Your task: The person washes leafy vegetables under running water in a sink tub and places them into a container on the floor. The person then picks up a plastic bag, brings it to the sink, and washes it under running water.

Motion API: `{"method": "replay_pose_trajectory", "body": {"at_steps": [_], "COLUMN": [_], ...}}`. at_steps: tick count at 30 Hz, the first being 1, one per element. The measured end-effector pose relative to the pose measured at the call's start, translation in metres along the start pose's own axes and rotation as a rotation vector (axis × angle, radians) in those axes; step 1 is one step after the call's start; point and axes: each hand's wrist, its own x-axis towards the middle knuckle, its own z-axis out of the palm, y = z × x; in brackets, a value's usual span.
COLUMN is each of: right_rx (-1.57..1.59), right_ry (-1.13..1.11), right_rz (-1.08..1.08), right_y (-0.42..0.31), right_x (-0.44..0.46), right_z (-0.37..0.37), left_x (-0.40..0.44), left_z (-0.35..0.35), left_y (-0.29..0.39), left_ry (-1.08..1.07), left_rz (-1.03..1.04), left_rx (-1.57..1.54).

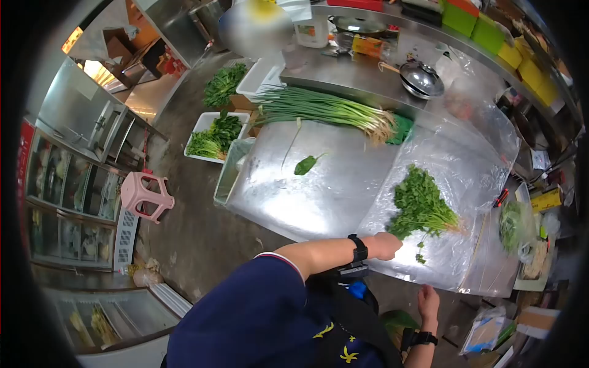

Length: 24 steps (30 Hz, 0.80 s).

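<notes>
One herb bunch (420,199) lies on plastic (469,178) over the desk (350,184): probably light and bruisable, best held by its stems (446,216). Left hand (385,246) curls beside the leaves (412,187), right hand (428,302) near the desk edge; I can't tell whether either grip holds anything.

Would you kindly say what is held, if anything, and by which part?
Nothing shows in the right hand; whether the left hand holds cilantro leaves cannot be told.
</notes>
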Motion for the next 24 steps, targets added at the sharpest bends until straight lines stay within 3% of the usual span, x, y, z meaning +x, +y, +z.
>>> {"method": "replay_pose_trajectory", "body": {"at_steps": [5,8,13,15,19,20,24], "right_rx": [-0.118,0.05,-0.031,-0.04,-0.12,-0.117,-0.235], "right_ry": [-0.016,0.041,-0.001,0.046,0.233,0.222,-0.162], "right_rz": [-0.212,-0.303,-0.29,-0.412,-0.728,-0.721,-0.445], "right_y": [0.036,0.038,0.044,0.043,0.043,0.048,0.046], "right_x": [0.09,0.133,0.192,0.212,0.259,0.268,0.288], "right_z": [-0.043,-0.071,-0.107,-0.107,-0.079,-0.07,-0.076], "left_x": [0.033,0.045,0.083,0.109,0.16,0.168,0.198], "left_z": [-0.001,0.004,0.008,0.015,0.028,0.033,0.041], "left_y": [0.02,0.032,0.077,0.093,0.087,0.08,0.053], "left_ry": [0.062,0.188,0.359,0.491,0.518,0.508,0.561], "left_rz": [-0.105,-0.243,-0.419,-0.267,-0.127,-0.132,-0.172], "left_rx": [-0.065,-0.123,-0.128,-0.048,0.158,0.152,0.254]}}
